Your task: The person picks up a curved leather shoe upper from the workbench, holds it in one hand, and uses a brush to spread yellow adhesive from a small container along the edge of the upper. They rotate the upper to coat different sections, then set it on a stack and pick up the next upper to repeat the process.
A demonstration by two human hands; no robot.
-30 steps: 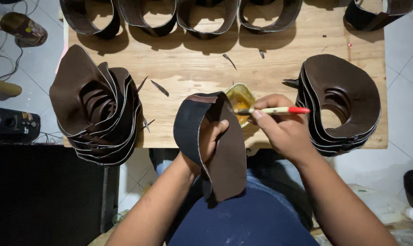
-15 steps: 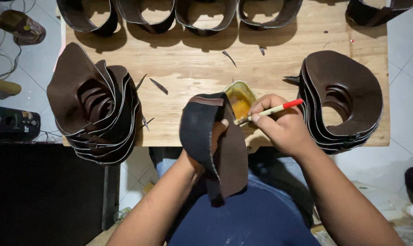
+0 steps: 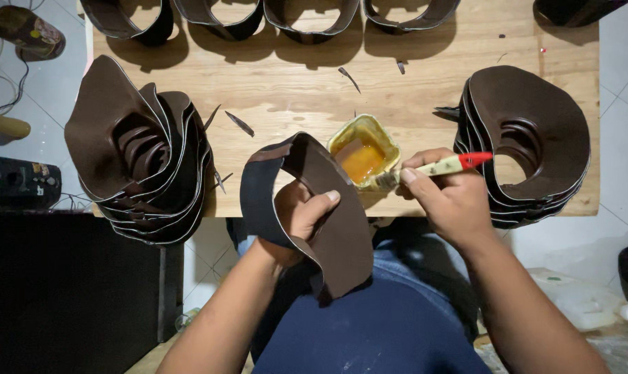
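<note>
a black box-shaped device (image 3: 16, 183) with coloured labels sits far left.

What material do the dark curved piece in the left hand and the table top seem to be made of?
The curved piece looks like dark brown leather or an imitation: matte, thin, bending in the left hand, with a pale cut edge. The table top looks like light unpainted wood, with visible grain.

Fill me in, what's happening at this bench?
A person sits at a wooden table. The left hand holds a curved brown leather piece up over the lap. The right hand grips a brush, its bristles at the rim of a small tub of amber glue. Stacks of similar leather pieces sit at left and right.
</note>
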